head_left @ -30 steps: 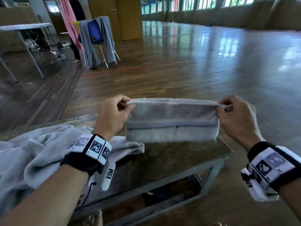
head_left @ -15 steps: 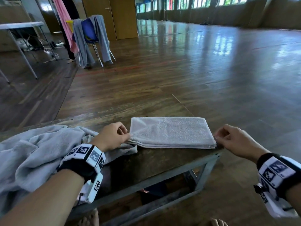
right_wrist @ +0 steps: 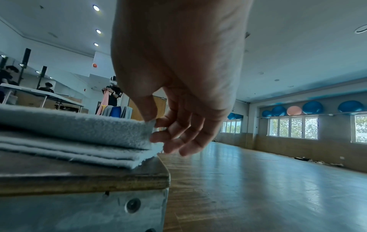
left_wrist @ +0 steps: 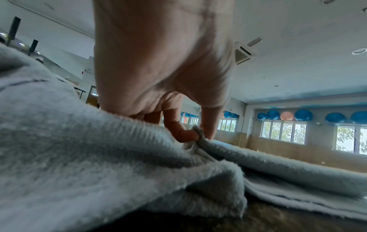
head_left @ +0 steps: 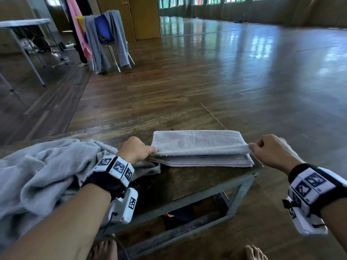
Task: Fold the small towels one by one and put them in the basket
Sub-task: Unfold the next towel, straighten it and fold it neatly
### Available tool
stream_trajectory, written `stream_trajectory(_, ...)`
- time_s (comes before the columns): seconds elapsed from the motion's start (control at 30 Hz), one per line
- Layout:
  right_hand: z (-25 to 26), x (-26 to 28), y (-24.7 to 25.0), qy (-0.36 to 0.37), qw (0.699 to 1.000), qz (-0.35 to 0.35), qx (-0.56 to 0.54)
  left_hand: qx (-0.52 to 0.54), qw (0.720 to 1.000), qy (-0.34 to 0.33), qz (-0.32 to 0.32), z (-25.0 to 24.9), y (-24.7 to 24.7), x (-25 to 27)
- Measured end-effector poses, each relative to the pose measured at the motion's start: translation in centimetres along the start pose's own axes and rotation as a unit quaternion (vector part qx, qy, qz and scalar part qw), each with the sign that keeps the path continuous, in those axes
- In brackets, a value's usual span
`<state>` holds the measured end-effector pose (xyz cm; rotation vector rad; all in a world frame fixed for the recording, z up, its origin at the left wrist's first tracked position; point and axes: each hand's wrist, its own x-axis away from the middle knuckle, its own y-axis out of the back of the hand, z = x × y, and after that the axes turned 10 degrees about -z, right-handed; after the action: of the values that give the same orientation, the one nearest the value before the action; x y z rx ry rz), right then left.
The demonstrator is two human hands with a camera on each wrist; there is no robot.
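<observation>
Polished wooden floorboards (head_left: pixel 234 76) stretch across a large hall, with a row of windows along the far wall and blue and pink exercise balls (right_wrist: pixel 312 107) on a shelf above them. Close by stands a low worn wooden table on a grey metal frame (head_left: pixel 187 182).

On the table's far right corner lies a small pale grey terry towel, folded into a flat oblong of several layers (head_left: pixel 199 145). Its right end reaches the table's right edge.

The person's left hand (head_left: pixel 136 149) is at the towel's left end, thumb and forefinger pinching the near corner of the top layer; the left wrist view shows that pinch closely (left_wrist: pixel 190 133). The right hand (head_left: pixel 270 152) is at the towel's right end, thumb and forefinger nipping the matching corner of the top layer, the other fingers (right_wrist: pixel 174 138) loosely curled beneath. The pinched top layer is raised a little off the layers below along the near edge.

To the left, a heap of crumpled grey towels (head_left: pixel 41 175) covers the table's left part, touching the folded towel's left end. Far back on the left stand a blue chair draped with grey cloths (head_left: pixel 105 32) and a white folding table (head_left: pixel 24 22). No basket is visible.
</observation>
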<state>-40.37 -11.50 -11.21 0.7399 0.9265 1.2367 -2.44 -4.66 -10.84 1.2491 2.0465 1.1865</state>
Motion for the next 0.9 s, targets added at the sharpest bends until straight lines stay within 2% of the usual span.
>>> stream_trajectory(0.1,0.0,0.1,-0.1,-0.010,1.000,0.017,0.002,0.018,0.999,0.030,0.015,0.0,0.3,0.0)
stream_trajectory(0.2,0.3,0.7,-0.3,-0.032,0.998,0.035,0.032,-0.004,1.000,0.008,0.017,0.1,-0.2,0.3)
stream_trajectory(0.27,0.7,1.0,-0.4,-0.017,0.998,0.004,0.067,-0.010,0.998,-0.053,-0.041,0.0,-0.6,0.7)
stream_trajectory(0.33,1.1,1.2,-0.7,0.059,0.996,-0.048,0.048,-0.024,0.981,-0.172,-0.086,-0.4,-0.9,1.2)
stream_trajectory(0.37,1.4,1.3,-1.0,0.108,0.993,-0.043,0.018,-0.026,0.969,-0.232,-0.081,-0.7,-1.2,1.4)
stream_trajectory(0.43,1.9,1.7,-1.5,0.195,0.979,0.046,-0.023,-0.034,0.952,-0.303,-0.032,-1.1,-1.9,1.7)
stream_trajectory(0.5,2.3,2.0,-2.1,0.232,0.963,0.136,-0.009,-0.079,0.945,-0.316,0.023,-1.3,-2.8,2.2)
stream_trajectory(0.53,2.4,2.0,-2.3,0.235,0.960,0.151,0.001,-0.106,0.942,-0.316,0.039,-1.3,-3.2,2.4)
stream_trajectory(0.6,2.4,1.9,-2.2,0.234,0.960,0.151,0.022,-0.132,0.940,-0.313,0.039,-1.3,-3.6,2.7)
stream_trajectory(0.83,2.9,2.3,-2.1,0.246,0.962,0.110,0.052,-0.090,0.938,-0.335,0.001,-1.8,-3.3,2.9)
stream_trajectory(0.9,3.2,2.1,-1.8,0.242,0.961,0.118,0.057,-0.092,0.937,-0.336,0.007,-1.9,-3.1,2.8)
